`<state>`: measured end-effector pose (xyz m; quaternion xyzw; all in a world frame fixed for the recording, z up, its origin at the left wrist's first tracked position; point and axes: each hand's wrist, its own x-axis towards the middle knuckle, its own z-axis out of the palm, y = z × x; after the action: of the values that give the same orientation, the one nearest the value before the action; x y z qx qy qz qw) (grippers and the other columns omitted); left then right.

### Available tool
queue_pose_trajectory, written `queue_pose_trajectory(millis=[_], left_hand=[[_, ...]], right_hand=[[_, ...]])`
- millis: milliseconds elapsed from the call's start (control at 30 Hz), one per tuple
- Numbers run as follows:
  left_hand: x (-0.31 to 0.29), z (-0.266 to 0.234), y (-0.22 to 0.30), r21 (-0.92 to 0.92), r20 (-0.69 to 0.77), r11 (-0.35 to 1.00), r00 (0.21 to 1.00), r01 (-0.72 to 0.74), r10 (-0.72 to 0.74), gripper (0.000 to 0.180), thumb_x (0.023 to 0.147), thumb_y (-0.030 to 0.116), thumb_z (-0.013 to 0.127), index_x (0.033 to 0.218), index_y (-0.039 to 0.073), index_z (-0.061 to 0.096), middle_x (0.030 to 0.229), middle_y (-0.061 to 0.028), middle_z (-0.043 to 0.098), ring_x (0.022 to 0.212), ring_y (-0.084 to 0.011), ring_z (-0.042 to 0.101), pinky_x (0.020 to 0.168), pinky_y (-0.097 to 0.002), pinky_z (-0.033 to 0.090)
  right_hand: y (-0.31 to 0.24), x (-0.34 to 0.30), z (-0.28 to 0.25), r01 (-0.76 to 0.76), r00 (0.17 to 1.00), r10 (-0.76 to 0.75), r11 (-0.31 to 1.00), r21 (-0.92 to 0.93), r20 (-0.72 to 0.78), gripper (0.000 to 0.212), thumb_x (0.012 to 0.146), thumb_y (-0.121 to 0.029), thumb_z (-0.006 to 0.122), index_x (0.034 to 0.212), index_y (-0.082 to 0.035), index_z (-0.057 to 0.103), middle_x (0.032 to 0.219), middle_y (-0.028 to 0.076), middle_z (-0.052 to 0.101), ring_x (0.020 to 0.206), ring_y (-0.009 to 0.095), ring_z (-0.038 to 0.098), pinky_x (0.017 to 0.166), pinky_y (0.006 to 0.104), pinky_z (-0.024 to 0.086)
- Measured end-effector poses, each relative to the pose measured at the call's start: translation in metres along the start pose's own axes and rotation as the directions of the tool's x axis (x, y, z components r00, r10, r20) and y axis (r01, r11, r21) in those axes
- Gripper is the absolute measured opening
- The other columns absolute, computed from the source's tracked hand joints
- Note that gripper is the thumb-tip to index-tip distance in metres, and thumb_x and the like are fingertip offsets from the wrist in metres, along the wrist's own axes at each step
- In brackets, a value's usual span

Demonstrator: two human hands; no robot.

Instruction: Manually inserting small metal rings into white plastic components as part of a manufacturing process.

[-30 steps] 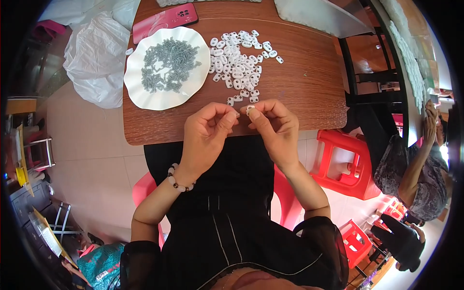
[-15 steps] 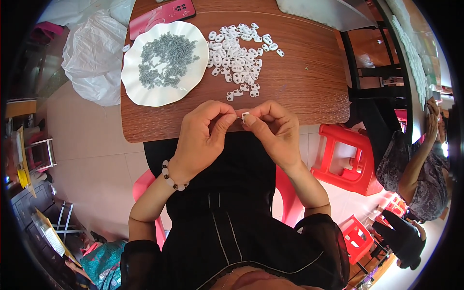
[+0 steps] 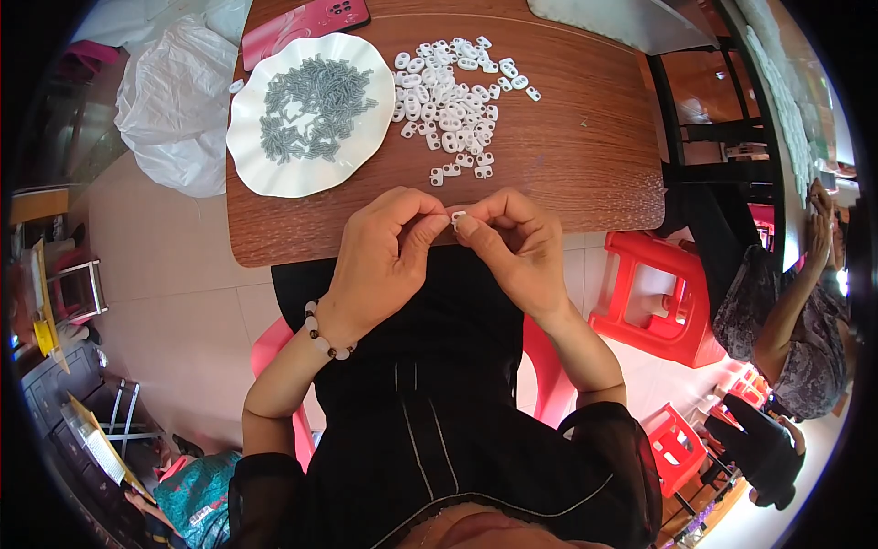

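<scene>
Just over the table's near edge, my two hands meet fingertip to fingertip. Thumb and forefinger of my right hand (image 3: 517, 252) pinch a small white plastic cord lock (image 3: 457, 218). My left hand (image 3: 380, 252), with a beaded bracelet at its wrist, is closed in a pinch right beside that piece; anything between its fingertips is too small to make out. Beyond my hands lies a loose heap of white cord locks (image 3: 450, 114), each with holes. To its left, a white wavy-rimmed plate (image 3: 247, 137) carries many small grey springs (image 3: 315, 101).
A pink phone (image 3: 302, 32) lies behind the plate on the brown wooden table (image 3: 585, 156). White plastic bags (image 3: 178, 105) sit left of the table. Red stools (image 3: 654, 302) stand on the right, where another person's arm (image 3: 796, 284) shows.
The white cord lock has shifted slightly left, closer to my left fingertips, and turned a little. Both hands keep their pinch.
</scene>
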<state>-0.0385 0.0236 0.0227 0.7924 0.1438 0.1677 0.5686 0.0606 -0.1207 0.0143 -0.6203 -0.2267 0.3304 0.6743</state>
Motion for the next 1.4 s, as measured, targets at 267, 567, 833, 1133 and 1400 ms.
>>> queue_pose_trajectory(millis=[267,567,833,1133,1400], left_hand=[[0.000,0.001,-0.003,-0.066,0.007,0.996,0.999,0.053,-0.052,0.007,0.089,0.005,0.061,0.089,-0.002,0.060,0.077,-0.0112,0.060,0.063,-0.0198,0.054,0.058,-0.0298,0.044],[0.000,0.002,-0.006,-0.086,0.013,0.994,0.998,0.067,-0.066,0.008,0.089,0.005,0.062,0.089,-0.003,0.060,0.076,-0.0114,0.060,0.063,-0.0199,0.054,0.059,-0.0299,0.044],[0.001,0.002,-0.002,-0.002,-0.001,1.000,1.000,0.024,-0.024,0.007,0.087,0.005,0.063,0.087,-0.002,0.060,0.077,-0.0130,0.061,0.064,-0.0259,0.058,0.059,-0.0327,0.045],[-0.001,0.004,-0.003,0.020,-0.023,0.999,0.999,0.048,-0.048,0.007,0.085,0.003,0.064,0.085,-0.002,0.061,0.076,-0.0136,0.061,0.063,-0.0268,0.057,0.058,-0.0335,0.045],[-0.003,0.006,-0.005,-0.066,-0.030,0.994,0.995,0.091,-0.093,0.006,0.085,0.002,0.063,0.084,-0.003,0.061,0.074,-0.0124,0.061,0.062,-0.0219,0.057,0.057,-0.0309,0.044]], right_hand=[[-0.002,0.000,0.000,-0.041,0.999,0.041,0.999,0.030,-0.020,0.008,0.090,-0.005,0.064,0.090,0.003,0.061,0.085,0.004,0.067,0.078,0.005,0.061,0.070,0.0190,0.049],[0.001,0.000,0.000,-0.016,1.000,0.015,1.000,-0.010,-0.013,0.009,0.089,-0.005,0.065,0.089,0.002,0.061,0.084,0.004,0.067,0.078,0.005,0.061,0.071,0.0194,0.050],[0.005,0.000,0.001,0.004,1.000,-0.004,1.000,-0.021,-0.027,0.009,0.089,-0.006,0.066,0.089,0.003,0.063,0.084,0.005,0.069,0.080,0.006,0.063,0.072,0.0209,0.051],[0.005,-0.001,0.005,-0.027,0.998,0.027,1.000,0.015,-0.048,0.009,0.089,-0.005,0.066,0.089,0.004,0.064,0.085,0.006,0.069,0.079,0.008,0.064,0.073,0.0216,0.052],[0.003,-0.003,0.006,-0.026,0.998,0.029,0.998,0.055,-0.050,0.009,0.089,-0.004,0.065,0.092,0.005,0.065,0.086,0.007,0.069,0.080,0.008,0.064,0.074,0.0214,0.052]])
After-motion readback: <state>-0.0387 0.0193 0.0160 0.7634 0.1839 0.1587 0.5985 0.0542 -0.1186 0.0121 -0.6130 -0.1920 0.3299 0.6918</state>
